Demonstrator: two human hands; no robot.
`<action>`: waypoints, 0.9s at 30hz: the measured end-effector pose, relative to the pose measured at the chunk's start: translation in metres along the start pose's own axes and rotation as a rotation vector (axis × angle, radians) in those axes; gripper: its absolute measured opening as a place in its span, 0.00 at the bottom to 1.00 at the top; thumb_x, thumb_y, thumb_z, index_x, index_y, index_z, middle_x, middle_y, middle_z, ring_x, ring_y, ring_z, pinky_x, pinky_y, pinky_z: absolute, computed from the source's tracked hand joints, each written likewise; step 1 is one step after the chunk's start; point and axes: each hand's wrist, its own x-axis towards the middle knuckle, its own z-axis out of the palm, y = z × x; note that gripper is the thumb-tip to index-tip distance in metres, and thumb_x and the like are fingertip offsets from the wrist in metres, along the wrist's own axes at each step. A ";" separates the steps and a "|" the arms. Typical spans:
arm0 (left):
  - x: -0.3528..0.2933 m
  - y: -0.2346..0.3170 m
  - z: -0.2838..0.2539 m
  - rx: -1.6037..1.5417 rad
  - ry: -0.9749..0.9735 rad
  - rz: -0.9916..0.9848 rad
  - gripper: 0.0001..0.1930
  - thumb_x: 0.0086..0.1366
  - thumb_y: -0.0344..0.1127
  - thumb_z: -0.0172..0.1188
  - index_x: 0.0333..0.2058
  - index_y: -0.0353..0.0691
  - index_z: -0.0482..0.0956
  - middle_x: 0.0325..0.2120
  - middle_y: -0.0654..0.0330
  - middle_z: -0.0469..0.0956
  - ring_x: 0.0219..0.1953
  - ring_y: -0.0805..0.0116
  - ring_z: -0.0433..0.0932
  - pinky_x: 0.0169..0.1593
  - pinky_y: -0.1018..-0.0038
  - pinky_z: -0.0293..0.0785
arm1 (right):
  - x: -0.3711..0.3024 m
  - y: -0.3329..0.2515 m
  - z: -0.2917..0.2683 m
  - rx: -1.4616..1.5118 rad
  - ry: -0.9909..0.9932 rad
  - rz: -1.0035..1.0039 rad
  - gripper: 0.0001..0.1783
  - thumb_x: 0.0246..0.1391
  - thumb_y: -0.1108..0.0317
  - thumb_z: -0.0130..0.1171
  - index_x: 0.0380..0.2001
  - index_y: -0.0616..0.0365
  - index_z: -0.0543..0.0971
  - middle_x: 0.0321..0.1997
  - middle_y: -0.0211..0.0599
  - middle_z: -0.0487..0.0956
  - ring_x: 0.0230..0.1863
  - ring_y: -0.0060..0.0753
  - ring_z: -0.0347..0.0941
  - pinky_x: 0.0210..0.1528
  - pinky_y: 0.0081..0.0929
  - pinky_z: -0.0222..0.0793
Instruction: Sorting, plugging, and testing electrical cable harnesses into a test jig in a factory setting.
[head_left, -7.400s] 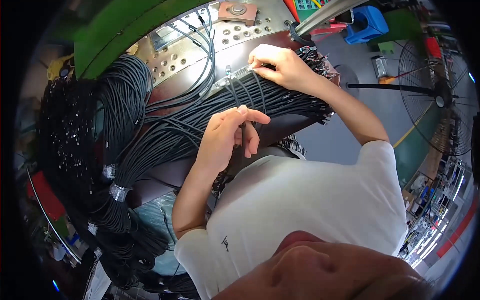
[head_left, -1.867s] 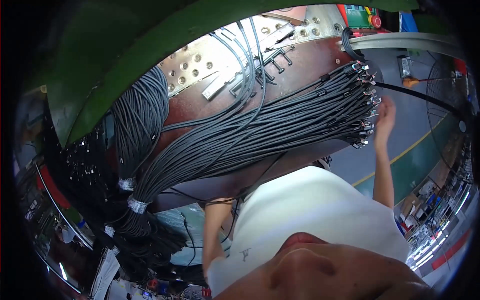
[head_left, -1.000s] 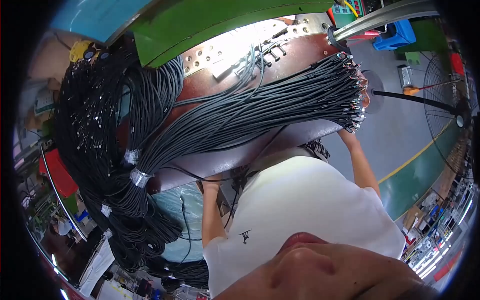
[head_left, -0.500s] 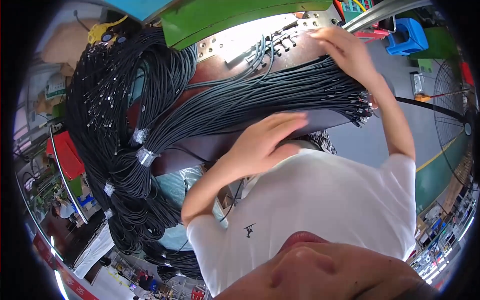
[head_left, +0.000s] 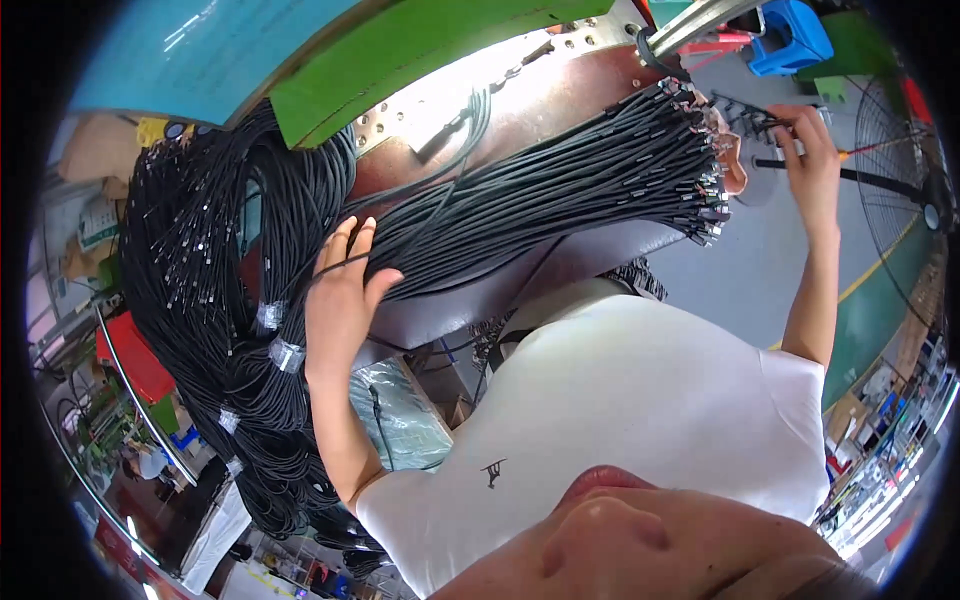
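A long bundle of black cables [head_left: 540, 190] lies across the brown table, its small metal-tipped ends fanned out at the right. My left hand [head_left: 338, 300] is over the bundle's left part, fingers stretched and thumb apart, with a loose cable passing across the fingers. To the right, beyond the cable ends, my right hand [head_left: 815, 150] is closed on a black comb-like strip [head_left: 745, 112] with several short prongs. The fingers partly hide where it is gripped. Several grey cables [head_left: 482, 115] loop on the brightly lit metal plate [head_left: 430, 120].
A green machine part [head_left: 400, 70] overhangs the table's far side. Heaped black cables [head_left: 190, 240], tied with clear bands [head_left: 287, 355], hang at the left. A metal bar [head_left: 700, 25], blue stool [head_left: 790, 40] and fan [head_left: 890, 180] stand at the right.
My left hand has moved left and forward from near my chest onto the cables. My right hand has moved right from the lit plate, and the black pronged strip has come away with it.
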 end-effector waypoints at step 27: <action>0.183 0.142 -0.001 -0.902 -0.857 0.109 0.18 0.64 0.43 0.57 0.21 0.36 0.71 0.18 0.64 0.71 0.18 0.77 0.68 0.21 0.78 0.64 | 0.130 -0.085 0.181 0.275 -0.456 -0.758 0.20 0.56 0.55 0.51 0.44 0.57 0.78 0.44 0.46 0.78 0.44 0.46 0.72 0.50 0.37 0.65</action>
